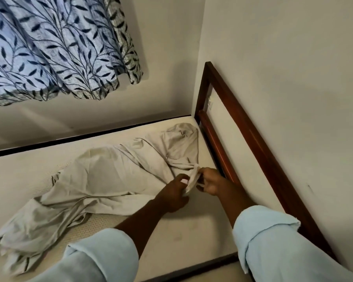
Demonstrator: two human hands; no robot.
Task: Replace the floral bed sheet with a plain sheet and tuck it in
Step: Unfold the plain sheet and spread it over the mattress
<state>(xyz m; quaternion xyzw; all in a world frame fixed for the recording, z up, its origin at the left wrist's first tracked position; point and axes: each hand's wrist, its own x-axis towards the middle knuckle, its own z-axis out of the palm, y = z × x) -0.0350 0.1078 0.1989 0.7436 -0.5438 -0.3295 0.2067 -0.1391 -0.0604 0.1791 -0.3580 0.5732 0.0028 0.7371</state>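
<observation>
Mattress [181,231]: left hand [172,195], right hand [210,183] seemingly pinch sheet [102,176].

The plain sheet [114,180] is a pale greyish beige with no print, and the mattress [192,237] under it is cream with a fine dotted weave. The curtain [55,47] is light blue, covered in dark navy branches and leaves. The headboard [243,127] is dark reddish-brown wood, the wall [283,68] is off-white, and my sleeves [273,241] are plain pale blue.
</observation>
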